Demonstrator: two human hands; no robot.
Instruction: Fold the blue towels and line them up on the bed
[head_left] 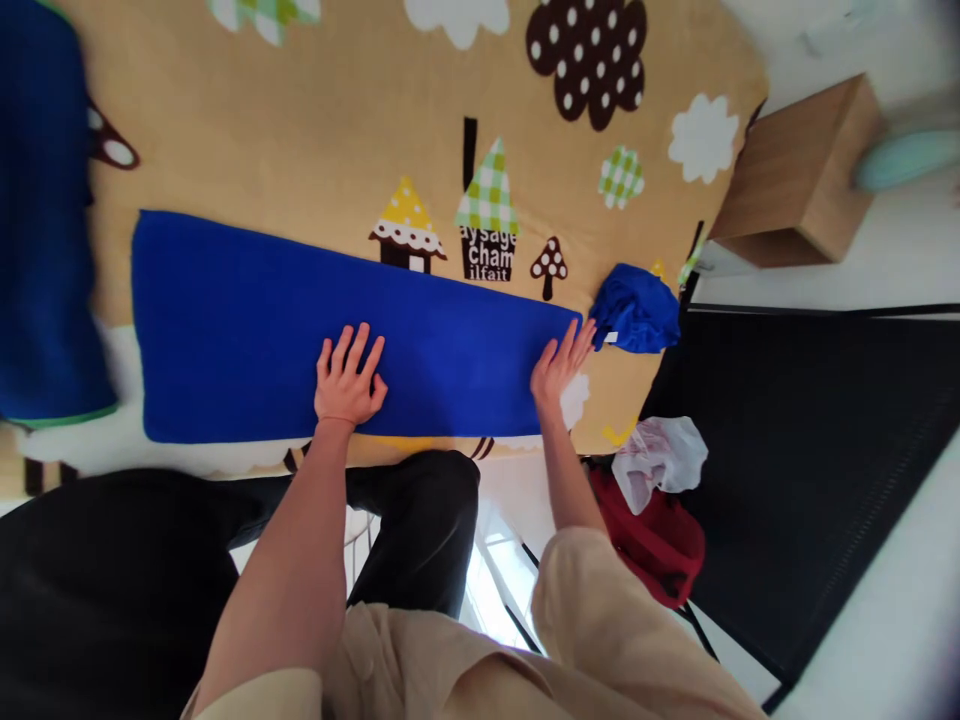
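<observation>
A long folded blue cloth (247,330) lies flat across a tan blanket (300,140) printed with houses, clouds and mushrooms. My left hand (347,380) rests flat on the cloth near its front edge, fingers spread. At the cloth's right end, my right hand (559,362) lies with fingers stretched out, touching that edge. Just beyond its fingertips sits a crumpled blue cloth (636,308) with a small white tag.
Another blue fabric piece (41,220) lies at the far left. A wooden box (799,175) stands at the right, above a black mat (810,440). A red bag (660,545) with a white plastic bag (660,458) sits by my right forearm. Dark clothing (112,580) lies bottom left.
</observation>
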